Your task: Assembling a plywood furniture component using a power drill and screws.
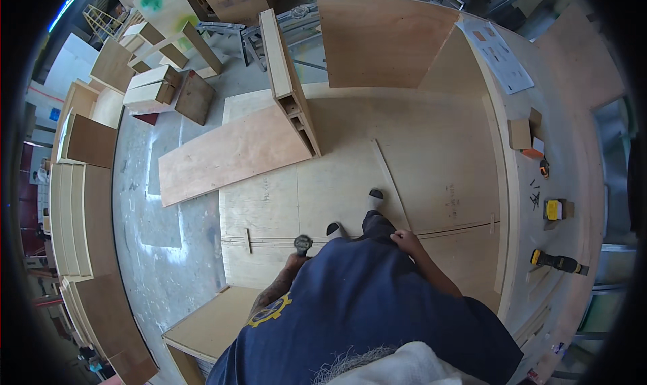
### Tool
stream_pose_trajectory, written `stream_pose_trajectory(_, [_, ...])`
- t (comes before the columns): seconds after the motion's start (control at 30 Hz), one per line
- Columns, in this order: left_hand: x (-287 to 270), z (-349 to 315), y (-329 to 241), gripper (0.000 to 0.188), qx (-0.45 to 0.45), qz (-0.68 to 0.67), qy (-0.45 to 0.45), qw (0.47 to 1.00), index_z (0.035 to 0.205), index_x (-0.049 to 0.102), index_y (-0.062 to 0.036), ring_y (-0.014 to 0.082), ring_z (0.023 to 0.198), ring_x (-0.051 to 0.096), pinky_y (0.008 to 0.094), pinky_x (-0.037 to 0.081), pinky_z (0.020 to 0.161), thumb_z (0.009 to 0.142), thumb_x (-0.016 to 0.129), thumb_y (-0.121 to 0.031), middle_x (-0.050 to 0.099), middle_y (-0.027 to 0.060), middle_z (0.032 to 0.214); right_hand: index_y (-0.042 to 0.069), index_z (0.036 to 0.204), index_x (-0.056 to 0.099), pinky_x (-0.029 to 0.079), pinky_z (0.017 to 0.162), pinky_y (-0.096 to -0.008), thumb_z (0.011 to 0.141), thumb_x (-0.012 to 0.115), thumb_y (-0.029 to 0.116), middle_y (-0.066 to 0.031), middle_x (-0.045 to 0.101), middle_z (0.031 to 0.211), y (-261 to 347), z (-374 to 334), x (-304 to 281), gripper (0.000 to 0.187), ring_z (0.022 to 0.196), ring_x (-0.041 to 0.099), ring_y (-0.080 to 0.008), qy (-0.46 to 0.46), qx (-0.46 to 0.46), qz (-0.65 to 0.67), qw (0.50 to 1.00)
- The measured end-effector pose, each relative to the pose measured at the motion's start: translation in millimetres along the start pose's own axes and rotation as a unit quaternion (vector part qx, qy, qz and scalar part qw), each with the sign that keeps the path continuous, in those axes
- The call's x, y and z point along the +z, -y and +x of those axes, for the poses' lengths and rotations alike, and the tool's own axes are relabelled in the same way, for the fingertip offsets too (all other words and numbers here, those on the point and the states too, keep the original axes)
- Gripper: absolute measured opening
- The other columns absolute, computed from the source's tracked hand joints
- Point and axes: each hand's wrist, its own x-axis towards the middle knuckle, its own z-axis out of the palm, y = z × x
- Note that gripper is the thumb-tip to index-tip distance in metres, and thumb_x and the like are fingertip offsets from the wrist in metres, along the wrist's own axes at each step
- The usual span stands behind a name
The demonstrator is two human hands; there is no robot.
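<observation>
Our left hand (295, 260) is closed around a dark-headed tool (303, 242), which we hold at our side, just left of our feet. Our right hand (404, 241) is partly curled beside our trouser leg; we cannot tell whether it holds anything. Beneath us spreads a broad plywood base (350, 119), with a thin wooden strip (391, 181) lying slantwise ahead of our feet. Farther ahead and left, a plywood board (229, 157) reaches out over the grey floor (148, 189), its right end against a hollow wooden frame (283, 68). On the right-hand ledge we see a drawing sheet (497, 55), an open cardboard box (520, 134) and a yellow-and-black power tool (558, 262).
</observation>
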Motion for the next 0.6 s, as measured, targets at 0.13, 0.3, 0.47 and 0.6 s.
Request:
stream_pose_trajectory(0.13, [19, -31, 75, 0.049, -0.066, 0.034, 0.008, 0.997, 0.092, 0.074, 0.0003, 0.0277, 0.091, 0.072, 0.0422, 0.053, 0.078, 0.079, 0.072, -0.047, 0.074, 0.0209, 0.091, -0.002, 0.110, 0.071, 0.054, 0.075, -0.0357, 0.090, 0.069, 0.038, -0.0127, 0.073, 0.098, -42, -34, 4, 0.045, 0.083, 0.068, -0.0231, -0.034, 0.039, 0.146, 0.988])
stream_pose_trajectory(0.3, [31, -81, 141, 0.049, -0.121, 0.056, 0.009, 0.991, 0.092, 0.074, 0.0002, 0.0281, 0.091, 0.072, 0.0422, 0.053, 0.078, 0.079, 0.072, -0.047, 0.074, 0.0211, 0.091, 0.002, 0.111, 0.067, 0.047, 0.054, -0.0340, 0.092, 0.064, 0.035, -0.0112, 0.069, 0.089, -69, -69, -11, 0.038, 0.069, 0.064, -0.0204, 0.005, 0.261, 0.171, 0.950])
stream_pose_trajectory(0.47, [34, -104, 145, 0.049, -0.128, 0.059, -0.009, 0.990, 0.093, 0.074, 0.0002, 0.0286, 0.092, 0.072, 0.0422, 0.053, 0.079, 0.079, 0.072, -0.047, 0.074, 0.0214, 0.091, 0.001, 0.104, 0.068, 0.048, 0.054, -0.0320, 0.092, 0.066, 0.034, -0.0074, 0.066, 0.080, -94, -56, -3, 0.035, 0.064, 0.062, -0.0161, -0.012, 0.224, 0.193, 0.955])
stream_pose_trajectory(0.6, [52, -100, 117, 0.049, -0.101, 0.042, -0.043, 0.993, 0.093, 0.074, 0.0001, 0.0289, 0.092, 0.072, 0.0422, 0.053, 0.079, 0.079, 0.072, -0.047, 0.074, 0.0216, 0.092, 0.000, 0.102, 0.070, 0.052, 0.062, -0.0323, 0.092, 0.067, 0.032, -0.0070, 0.068, 0.080, -78, -33, -5, 0.034, 0.068, 0.063, -0.0142, -0.039, 0.133, 0.275, 0.951])
